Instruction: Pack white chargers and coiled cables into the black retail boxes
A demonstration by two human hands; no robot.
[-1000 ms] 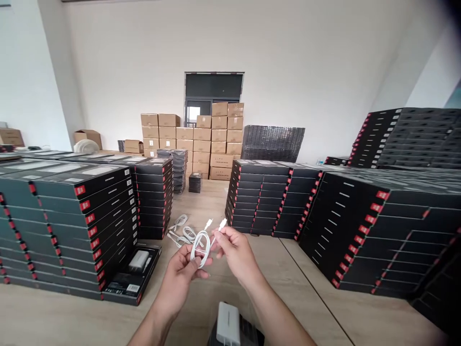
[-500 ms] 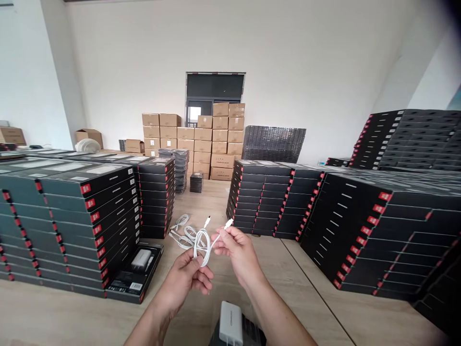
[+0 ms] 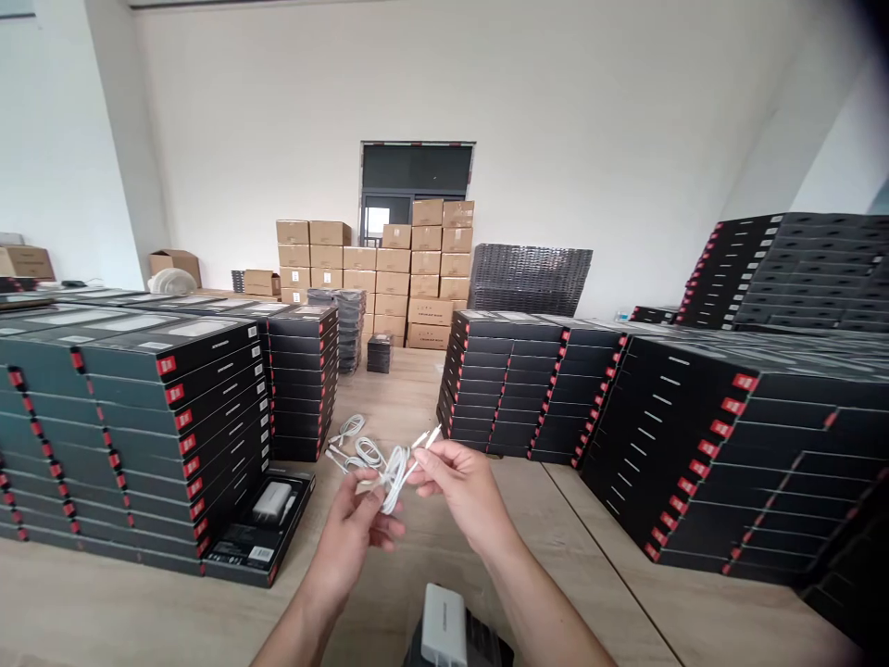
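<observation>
A coiled white cable [image 3: 395,472] hangs between my two hands above the wooden table [image 3: 389,398]. My left hand [image 3: 357,533] pinches the coil's lower side. My right hand [image 3: 462,486] pinches the upper side, where the two plug ends [image 3: 427,437] stick out together. More loose white cables [image 3: 351,446] lie on the table just behind. A white charger [image 3: 443,625] sits in a black tray at the bottom edge, below my wrists.
Tall stacks of black boxes with red tabs stand left [image 3: 173,408] and right [image 3: 708,426]. An open black box holding a white charger [image 3: 260,523] lies at front left. Cardboard cartons [image 3: 389,269] and dark trays [image 3: 528,278] line the far wall.
The two plug ends, spread apart before, now lie together at my right fingertips. The coil has flattened and tilted between my hands.
</observation>
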